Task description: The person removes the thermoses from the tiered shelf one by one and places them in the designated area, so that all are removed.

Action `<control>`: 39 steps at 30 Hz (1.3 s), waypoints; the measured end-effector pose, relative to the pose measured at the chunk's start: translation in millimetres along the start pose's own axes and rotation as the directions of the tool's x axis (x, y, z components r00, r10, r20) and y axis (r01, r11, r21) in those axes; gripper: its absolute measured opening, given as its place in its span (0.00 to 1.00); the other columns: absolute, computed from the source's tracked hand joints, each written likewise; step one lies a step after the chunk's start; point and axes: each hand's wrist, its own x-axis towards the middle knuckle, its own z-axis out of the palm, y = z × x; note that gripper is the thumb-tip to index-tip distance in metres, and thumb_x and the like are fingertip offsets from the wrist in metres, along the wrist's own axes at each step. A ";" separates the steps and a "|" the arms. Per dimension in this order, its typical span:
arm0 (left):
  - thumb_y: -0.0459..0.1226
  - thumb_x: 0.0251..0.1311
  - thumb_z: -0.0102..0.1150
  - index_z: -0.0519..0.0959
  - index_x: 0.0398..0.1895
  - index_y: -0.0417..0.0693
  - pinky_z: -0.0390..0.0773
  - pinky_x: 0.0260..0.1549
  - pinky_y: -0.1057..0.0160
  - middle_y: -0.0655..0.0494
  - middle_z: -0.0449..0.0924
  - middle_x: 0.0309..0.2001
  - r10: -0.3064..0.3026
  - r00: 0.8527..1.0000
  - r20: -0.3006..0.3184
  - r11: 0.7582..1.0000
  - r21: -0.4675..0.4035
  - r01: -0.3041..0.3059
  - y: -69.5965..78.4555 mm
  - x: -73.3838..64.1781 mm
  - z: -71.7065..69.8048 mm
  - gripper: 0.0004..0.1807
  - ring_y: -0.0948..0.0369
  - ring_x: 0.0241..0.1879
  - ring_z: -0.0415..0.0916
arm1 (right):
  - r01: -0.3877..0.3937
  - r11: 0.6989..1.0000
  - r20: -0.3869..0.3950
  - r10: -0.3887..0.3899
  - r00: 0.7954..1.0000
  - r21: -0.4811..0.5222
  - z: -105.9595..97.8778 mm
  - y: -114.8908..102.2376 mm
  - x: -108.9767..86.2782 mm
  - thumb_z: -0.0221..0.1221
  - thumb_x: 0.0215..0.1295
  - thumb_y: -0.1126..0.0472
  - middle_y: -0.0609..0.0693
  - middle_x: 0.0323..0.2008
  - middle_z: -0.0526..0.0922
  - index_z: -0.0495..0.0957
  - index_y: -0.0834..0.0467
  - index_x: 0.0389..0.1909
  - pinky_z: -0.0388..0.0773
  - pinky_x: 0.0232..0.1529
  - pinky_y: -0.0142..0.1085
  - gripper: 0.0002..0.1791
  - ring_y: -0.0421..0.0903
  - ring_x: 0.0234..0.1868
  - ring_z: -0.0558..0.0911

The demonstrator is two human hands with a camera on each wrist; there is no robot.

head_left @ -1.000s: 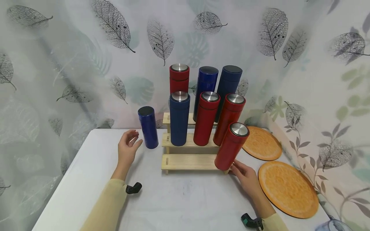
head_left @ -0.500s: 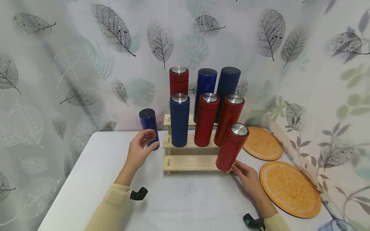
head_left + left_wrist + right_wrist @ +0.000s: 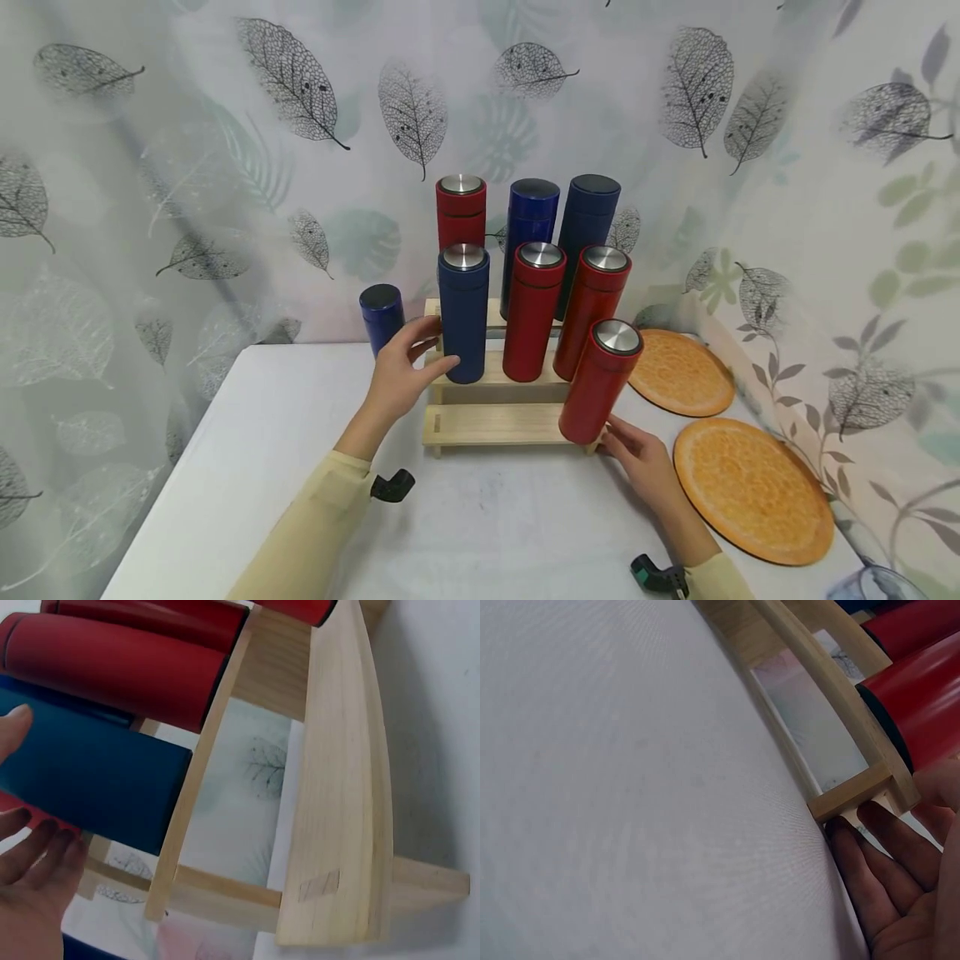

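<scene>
My left hand point(image 3: 401, 367) reaches a dark blue thermos flask point(image 3: 463, 317) standing at the left of the middle tier of a wooden step stand point(image 3: 487, 423). In the left wrist view, the thumb point(image 3: 13, 729) overlaps the blue flask point(image 3: 97, 776), while the loosely bent fingers point(image 3: 49, 859) lie along its other side. My right hand point(image 3: 637, 458) is at the right end of the bottom tier, by a red flask point(image 3: 600, 383) with a steel lid. In the right wrist view, its extended fingers point(image 3: 889, 862) touch the stand's end leg point(image 3: 851, 796).
Two more red flasks point(image 3: 534, 317) stand on the middle tier. On the top tier are a red flask point(image 3: 461, 212) and two blue ones point(image 3: 588, 217). Another blue flask point(image 3: 381, 312) stands on the table left of the stand. Two round orange mats point(image 3: 753, 492) lie at the right.
My left hand has moved right and forward, passing in front of the lone blue flask to the blue flask on the middle tier. My right hand has stayed at the stand's right end.
</scene>
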 end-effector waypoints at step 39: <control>0.38 0.63 0.81 0.76 0.75 0.42 0.78 0.69 0.51 0.46 0.81 0.65 -0.144 0.990 0.001 0.989 0.019 0.144 -4.2 11.9 18.4 0.38 0.48 0.66 0.78 | -0.009 1.000 0.006 0.009 1.000 -0.001 0.3 1.7 2.9 0.59 0.84 0.47 0.62 0.68 0.81 0.72 0.63 0.78 0.74 0.57 0.21 0.32 0.59 0.65 0.83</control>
